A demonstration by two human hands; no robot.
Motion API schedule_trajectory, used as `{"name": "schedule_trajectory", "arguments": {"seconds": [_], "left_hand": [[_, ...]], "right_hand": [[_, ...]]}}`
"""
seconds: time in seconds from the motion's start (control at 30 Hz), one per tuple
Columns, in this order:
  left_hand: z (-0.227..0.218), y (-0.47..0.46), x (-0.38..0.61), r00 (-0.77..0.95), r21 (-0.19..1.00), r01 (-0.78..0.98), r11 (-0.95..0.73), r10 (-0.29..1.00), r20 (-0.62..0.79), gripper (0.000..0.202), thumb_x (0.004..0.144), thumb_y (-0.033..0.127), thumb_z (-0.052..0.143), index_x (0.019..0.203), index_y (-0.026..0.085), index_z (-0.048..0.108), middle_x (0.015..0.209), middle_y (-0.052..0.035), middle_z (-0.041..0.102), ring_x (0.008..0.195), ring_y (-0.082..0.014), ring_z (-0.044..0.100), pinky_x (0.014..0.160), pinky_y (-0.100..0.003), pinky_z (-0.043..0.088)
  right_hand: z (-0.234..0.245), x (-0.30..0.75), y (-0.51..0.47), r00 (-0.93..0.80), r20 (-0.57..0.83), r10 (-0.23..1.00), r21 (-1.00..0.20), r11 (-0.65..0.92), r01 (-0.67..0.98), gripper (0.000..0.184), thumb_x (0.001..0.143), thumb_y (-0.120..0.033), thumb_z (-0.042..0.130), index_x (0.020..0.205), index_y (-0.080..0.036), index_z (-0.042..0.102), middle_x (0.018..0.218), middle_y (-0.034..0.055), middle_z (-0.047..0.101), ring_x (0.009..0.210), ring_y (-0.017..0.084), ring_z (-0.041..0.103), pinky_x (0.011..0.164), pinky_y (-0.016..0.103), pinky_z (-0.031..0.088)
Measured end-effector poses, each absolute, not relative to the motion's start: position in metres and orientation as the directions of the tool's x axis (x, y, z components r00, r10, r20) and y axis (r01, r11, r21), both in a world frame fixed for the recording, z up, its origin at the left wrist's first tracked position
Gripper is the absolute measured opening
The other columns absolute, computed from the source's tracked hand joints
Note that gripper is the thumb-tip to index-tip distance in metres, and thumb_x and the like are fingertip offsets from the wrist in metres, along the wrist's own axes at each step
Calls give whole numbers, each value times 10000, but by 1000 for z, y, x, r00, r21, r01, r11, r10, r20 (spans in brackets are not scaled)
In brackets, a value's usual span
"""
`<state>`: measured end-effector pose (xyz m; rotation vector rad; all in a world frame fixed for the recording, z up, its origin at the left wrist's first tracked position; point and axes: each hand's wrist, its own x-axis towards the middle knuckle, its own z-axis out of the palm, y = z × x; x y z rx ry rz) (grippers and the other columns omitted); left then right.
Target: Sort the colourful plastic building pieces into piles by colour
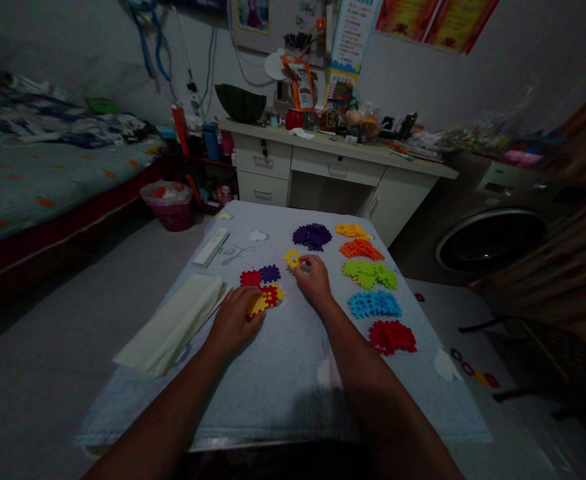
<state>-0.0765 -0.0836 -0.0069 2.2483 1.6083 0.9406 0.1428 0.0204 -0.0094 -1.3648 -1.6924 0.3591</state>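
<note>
My left hand [235,319] is closed at the near left side of a small group of joined plastic building tiles [271,295], coloured yellow, red and purple, lying on the table. Its fingers grip the yellow part of that group. A little to the right, my right hand [314,279] pinches a yellow building tile [291,259] with an opening in its middle. That tile is apart from the joined group. Beyond it lies a pile of purple tiles [313,236].
Down the table's right side run piles of yellow [353,231], orange [361,250], green [370,274], blue [375,304] and red tiles [393,337]. At left are a folded pale cloth or bag [175,323] and a white box [211,247]. A desk [337,167] stands behind.
</note>
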Motion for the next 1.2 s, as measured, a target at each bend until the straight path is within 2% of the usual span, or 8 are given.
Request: {"name": "schedule_trajectory", "arguments": {"seconds": [0.17,0.33,0.43,0.5,0.83,1.03,1.2], "left_hand": [[-7,-81,-76,168,538,759,-365,910,380,319,821,301,578,1120,195,605,1151,-101,646,1100,-285,575,979,-456,472],[-12,-75,-75,149,541,765,-349,913,380,352,832,307,575,1162,187,606,1215,-113,628,1147,-291,560,1013,-470,462],[-14,-74,-75,139,549,761,-346,913,383,350,840,303,565,1167,187,608,1246,-115,616,1173,-289,550,1029,-476,457],[-14,-74,-75,128,553,761,-339,914,384,343,839,302,563,1159,189,614,1246,-116,615,1171,-287,554,1023,-478,463],[-17,-73,-77,104,496,804,-327,900,424,278,838,298,592,1103,227,640,1207,-90,632,1128,-295,554,999,-504,451],[-15,-74,-76,92,484,822,-300,909,408,246,852,333,602,1071,234,654,1220,-84,631,1121,-300,547,972,-485,457],[-15,-74,-76,90,506,809,-301,912,400,245,863,341,592,1069,225,658,1209,-88,631,1123,-298,536,986,-496,450]], "right_hand": [[18,186,68,86,479,874,-617,266,741,218,726,-207,626,941,-189,653,979,62,656,936,220,566,904,352,435],[37,243,114,184,422,888,-502,60,863,199,750,-196,600,936,-183,667,1026,81,669,997,235,559,968,368,389],[42,269,132,284,335,899,-435,-120,892,227,767,-197,610,982,-179,679,1066,90,675,1019,236,558,939,353,390],[44,282,141,321,306,896,-406,-182,895,243,775,-203,622,1010,-180,684,1080,96,675,1030,241,557,913,351,396],[42,303,170,350,283,893,-318,-257,913,214,761,-173,616,951,-204,708,1030,114,695,988,260,612,831,357,453],[38,307,184,373,254,892,-317,-288,904,241,760,-122,590,968,-127,711,988,141,688,936,229,626,793,309,462],[38,310,189,369,241,898,-330,-282,901,252,777,-82,529,942,-92,718,958,167,687,950,227,611,843,311,440]]}}
